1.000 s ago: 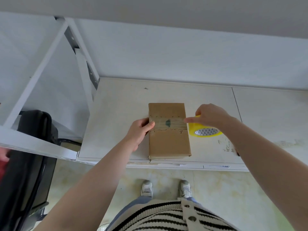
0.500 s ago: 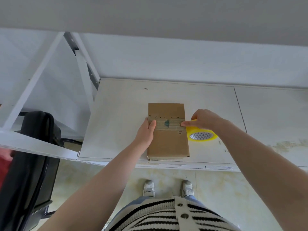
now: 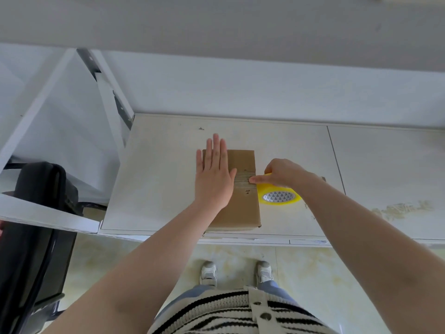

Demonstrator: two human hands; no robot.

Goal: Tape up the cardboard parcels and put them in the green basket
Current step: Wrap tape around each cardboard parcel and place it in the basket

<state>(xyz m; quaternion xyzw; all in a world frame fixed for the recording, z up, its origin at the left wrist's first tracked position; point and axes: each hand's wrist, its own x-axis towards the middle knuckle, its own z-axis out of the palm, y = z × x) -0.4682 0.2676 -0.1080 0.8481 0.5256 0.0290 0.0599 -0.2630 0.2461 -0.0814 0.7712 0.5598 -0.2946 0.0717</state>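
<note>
A flat brown cardboard parcel [image 3: 243,208] lies near the front edge of the white table [image 3: 156,179]. A strip of clear tape [image 3: 243,180] runs across its top. My left hand [image 3: 213,175] lies flat on the parcel's left half, fingers straight and together. My right hand [image 3: 283,172] grips the yellow tape roll [image 3: 279,196] at the parcel's right edge, a finger pressing the tape end down. The roll stands on the table against the parcel. No green basket is in view.
A white wall rises behind the table. A white metal frame [image 3: 106,92] slants at the left, with a black chair [image 3: 36,213] below it. A seam [image 3: 336,165] divides the tabletop on the right. My shoes [image 3: 209,273] stand on the tiled floor.
My left hand has left the parcel's left edge and now lies flat on top with straight fingers. My right hand and the roll have stayed at the right edge.
</note>
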